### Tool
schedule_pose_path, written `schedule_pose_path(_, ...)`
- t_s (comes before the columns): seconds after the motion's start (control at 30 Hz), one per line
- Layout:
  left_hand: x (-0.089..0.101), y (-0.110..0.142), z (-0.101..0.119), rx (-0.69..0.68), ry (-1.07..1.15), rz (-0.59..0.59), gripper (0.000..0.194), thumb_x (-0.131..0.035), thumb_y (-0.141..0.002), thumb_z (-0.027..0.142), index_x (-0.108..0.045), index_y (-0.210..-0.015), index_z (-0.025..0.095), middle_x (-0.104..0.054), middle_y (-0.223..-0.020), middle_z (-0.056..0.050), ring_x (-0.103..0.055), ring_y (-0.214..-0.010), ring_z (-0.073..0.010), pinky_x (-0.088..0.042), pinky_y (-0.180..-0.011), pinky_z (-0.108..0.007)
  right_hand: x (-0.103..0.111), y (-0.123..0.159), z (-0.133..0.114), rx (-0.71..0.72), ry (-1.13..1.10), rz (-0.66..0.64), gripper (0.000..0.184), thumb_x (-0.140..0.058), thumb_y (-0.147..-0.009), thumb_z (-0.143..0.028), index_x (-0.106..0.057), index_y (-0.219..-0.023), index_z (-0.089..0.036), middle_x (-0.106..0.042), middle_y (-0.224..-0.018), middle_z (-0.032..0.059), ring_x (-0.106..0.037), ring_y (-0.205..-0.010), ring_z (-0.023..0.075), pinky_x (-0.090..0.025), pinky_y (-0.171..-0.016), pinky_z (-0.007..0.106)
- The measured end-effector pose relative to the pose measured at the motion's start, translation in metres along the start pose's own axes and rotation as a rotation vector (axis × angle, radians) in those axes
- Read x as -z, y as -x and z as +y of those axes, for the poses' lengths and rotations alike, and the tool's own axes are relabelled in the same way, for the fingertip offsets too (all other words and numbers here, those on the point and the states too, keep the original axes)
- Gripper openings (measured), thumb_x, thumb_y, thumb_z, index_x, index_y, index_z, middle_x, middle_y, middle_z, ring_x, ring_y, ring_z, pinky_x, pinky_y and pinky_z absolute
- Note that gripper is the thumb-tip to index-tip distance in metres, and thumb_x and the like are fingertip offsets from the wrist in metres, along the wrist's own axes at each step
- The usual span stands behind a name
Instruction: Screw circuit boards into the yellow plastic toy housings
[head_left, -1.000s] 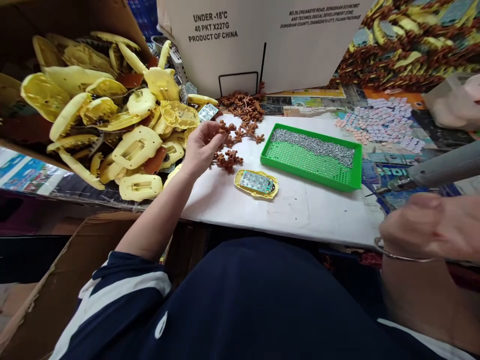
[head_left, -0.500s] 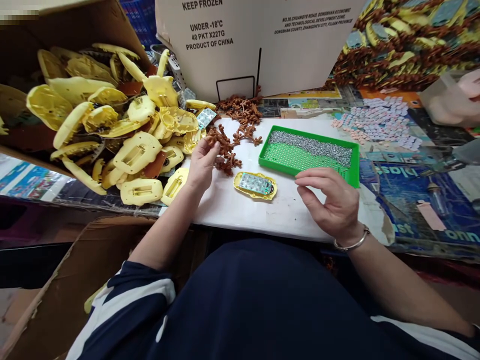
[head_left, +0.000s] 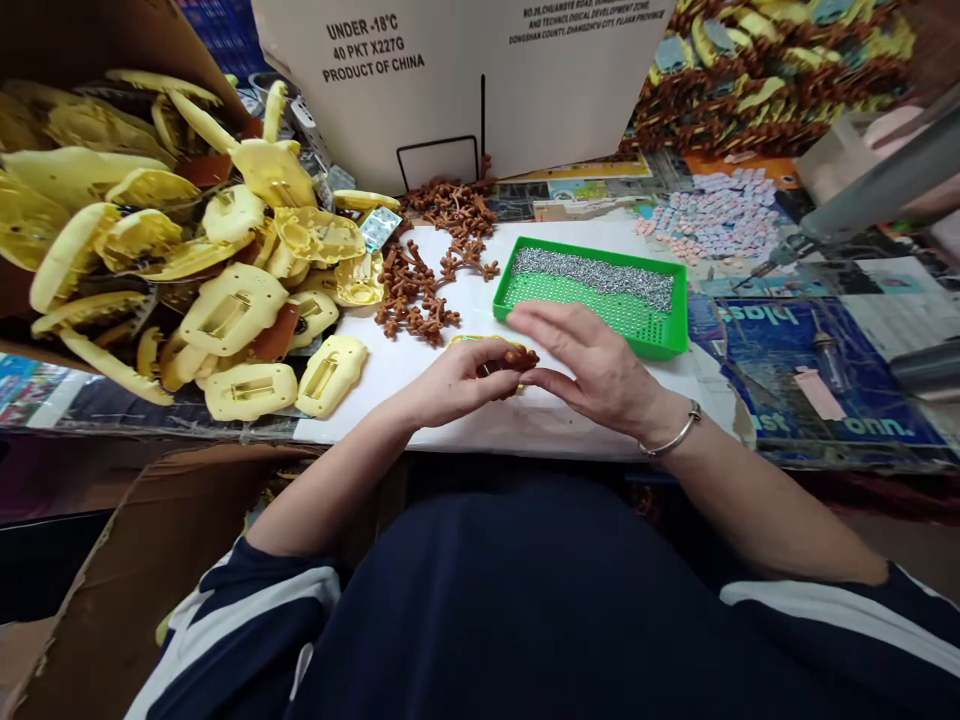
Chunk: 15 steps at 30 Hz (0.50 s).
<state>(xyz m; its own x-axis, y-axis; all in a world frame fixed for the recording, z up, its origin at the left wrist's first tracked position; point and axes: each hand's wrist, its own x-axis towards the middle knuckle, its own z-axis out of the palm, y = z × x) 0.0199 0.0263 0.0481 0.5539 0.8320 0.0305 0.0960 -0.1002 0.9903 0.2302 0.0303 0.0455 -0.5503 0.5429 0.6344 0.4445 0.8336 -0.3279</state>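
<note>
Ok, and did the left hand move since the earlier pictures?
Yes. Judged against the green tray, the left hand has moved right and closer to the person's body, away from the brown pile it was at before.

shirt (head_left: 510,600) — dark navy, short-sleeved | white stripes (head_left: 814,600) across both sleeves (head_left: 795,655) | bangle (head_left: 682,434) — slim, silver-coloured

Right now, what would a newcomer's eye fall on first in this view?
Probably the heap of yellow shells, spilling from a cardboard box on the left. Next, the bright green tray right of centre, with small silvery pieces banked along its far side. Then, nearer the wearer, the brown piece held by the left hand, with the right hand close beside it.
</note>
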Motion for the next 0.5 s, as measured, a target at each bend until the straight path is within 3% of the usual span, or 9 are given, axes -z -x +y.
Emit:
schedule_pose_path(0.1,-0.002,-0.002,0.003,0.017,-0.084,-0.03,0.028,-0.07,-0.085,0.042,-0.072,-0.089,0.014,-0.071,-0.081,-0.003,-0.062,-0.073,-0.0151,-0.05,-0.069,-0.026,0.006,0.002,-0.001,0.05,0.125,-0.117,0.025,-0.051,-0.102,-0.026,-0.072,-0.114,-0.026,-0.075,-0.102,0.0078,-0.068,-0.088,0.021,-0.056,-0.078,0.036)
schedule_pose_path(0.2,0.002,-0.005,-0.001,-0.076,-0.236,0.035,0.037,-0.059,-0.095,0.047,-0.073,-0.105,0.014,-0.075,-0.101,-0.009,-0.068,-0.09,-0.0199,-0.053,-0.079,-0.03,0.012,0.01,0.0,-0.081,0.079,-0.089,0.018,-0.055,-0.098,-0.024,-0.073,-0.098,-0.021,-0.072,-0.089,0.0068,-0.067,-0.079,0.0186,-0.054,-0.07,0.032)
schedule_pose_path(0.3,0.012,-0.008,-0.017,-0.311,-0.619,0.136,0.04,-0.059,-0.097,0.049,-0.071,-0.117,0.017,-0.069,-0.126,-0.014,-0.063,-0.114,-0.0262,-0.051,-0.099,-0.04,0.014,0.024,0.004,-0.401,-0.15,0.033,0.004,-0.066,-0.087,-0.025,-0.068,-0.087,-0.021,-0.07,-0.078,0.0026,-0.065,-0.068,0.0163,-0.054,-0.063,0.03)
schedule_pose_path(0.37,0.02,-0.009,-0.03,-0.405,-0.837,0.069,0.038,-0.063,-0.095,0.046,-0.069,-0.121,0.019,-0.064,-0.136,-0.016,-0.058,-0.124,-0.0296,-0.047,-0.105,-0.047,0.015,0.033,0.007,-0.669,-0.385,0.092,0.012,-0.072,-0.081,-0.03,-0.067,-0.088,-0.021,-0.068,-0.072,-0.0001,-0.064,-0.06,0.0143,-0.054,-0.057,0.028)
schedule_pose_path(0.43,0.023,-0.007,-0.043,-0.408,-0.973,-0.013,0.035,-0.06,-0.097,0.042,-0.068,-0.124,0.02,-0.064,-0.135,-0.016,-0.058,-0.121,-0.0297,-0.047,-0.102,-0.047,0.015,0.041,0.008,-0.867,-0.597,0.099,0.023,-0.079,-0.075,-0.036,-0.066,-0.086,-0.02,-0.067,-0.069,-0.001,-0.064,-0.057,0.0134,-0.056,-0.055,0.028)
schedule_pose_path(0.5,0.018,-0.004,-0.051,-0.38,-1.066,0.015,0.035,-0.058,-0.098,0.043,-0.068,-0.124,0.021,-0.068,-0.125,-0.015,-0.06,-0.112,-0.0281,-0.048,-0.094,-0.043,0.015,0.046,0.007,-0.968,-0.729,0.113,0.032,-0.086,-0.068,-0.039,-0.063,-0.08,-0.02,-0.066,-0.068,-0.001,-0.066,-0.058,0.0136,-0.058,-0.057,0.028)
